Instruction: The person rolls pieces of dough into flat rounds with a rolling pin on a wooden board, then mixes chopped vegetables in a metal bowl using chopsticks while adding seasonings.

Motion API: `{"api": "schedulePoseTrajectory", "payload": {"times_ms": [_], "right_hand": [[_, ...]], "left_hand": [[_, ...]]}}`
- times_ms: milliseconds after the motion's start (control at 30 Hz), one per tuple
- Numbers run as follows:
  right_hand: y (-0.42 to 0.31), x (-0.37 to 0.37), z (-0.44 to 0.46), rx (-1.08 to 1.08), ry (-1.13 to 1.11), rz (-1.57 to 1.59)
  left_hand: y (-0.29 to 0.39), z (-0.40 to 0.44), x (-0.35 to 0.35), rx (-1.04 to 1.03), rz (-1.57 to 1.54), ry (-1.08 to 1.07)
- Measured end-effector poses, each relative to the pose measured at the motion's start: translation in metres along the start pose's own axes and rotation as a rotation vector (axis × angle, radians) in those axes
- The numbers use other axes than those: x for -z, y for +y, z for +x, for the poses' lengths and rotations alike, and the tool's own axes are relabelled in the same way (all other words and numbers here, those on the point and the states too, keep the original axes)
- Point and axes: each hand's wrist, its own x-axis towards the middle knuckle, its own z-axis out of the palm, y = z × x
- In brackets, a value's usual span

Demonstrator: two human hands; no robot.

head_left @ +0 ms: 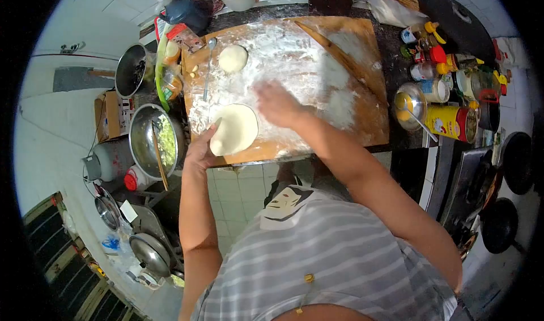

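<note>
A flat round of dough (238, 129) lies at the near left of the floured wooden board (362, 129). My left hand (202, 146) holds its left edge, with the thumb on top. Blurred by motion, my right hand (276, 103) is over the flour just right of the round; its fingers cannot be made out. Further back sits a smaller, thicker piece of dough (233, 58), with a metal spoon (209, 66) to its left. A long wooden rolling pin (340, 57) lies slanted across the board's right part.
Left of the board are a steel bowl of chopped greens (165, 139) with chopsticks, a dark-filled bowl (133, 70) and a green stalk (161, 74). At the right stand a bowl of yellow liquid (409, 107), a yellow tin (445, 121) and several jars.
</note>
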Motion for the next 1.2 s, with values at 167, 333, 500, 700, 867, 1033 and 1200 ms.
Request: {"api": "schedulePoseTrajectory", "payload": {"times_ms": [167, 333, 500, 700, 867, 1033, 1200], "right_hand": [[0.012, 0.016, -0.087, 0.200, -0.154, -0.076], [0.055, 0.047, -0.088, -0.300, -0.012, -0.078], [0.013, 0.063, -0.047, 0.102, -0.152, 0.732], [0.068, 0.094, -0.070, -0.354, -0.267, 0.896], [0.075, 0.061, -0.060, -0.324, 0.309, -0.050], [0.008, 0.038, -0.028, -0.285, -0.129, -0.265], [0.003, 0.015, -0.053, 0.031, -0.132, -0.337]], "left_hand": [[0.018, -0.017, -0.016, -0.105, 0.327, 0.044], [0.023, -0.008, -0.052, -0.277, 1.081, 0.089], [0.038, -0.045, -0.124, -0.289, 1.194, -0.324], [0.054, 0.005, -0.167, -0.317, 0.982, -0.401], [0.018, 0.063, -0.161, -0.749, 1.056, 0.036], [0.003, 0.049, -0.139, -0.935, 1.044, 0.192], [0.002, 0.027, -0.143, -1.169, 1.184, 0.232]]}}
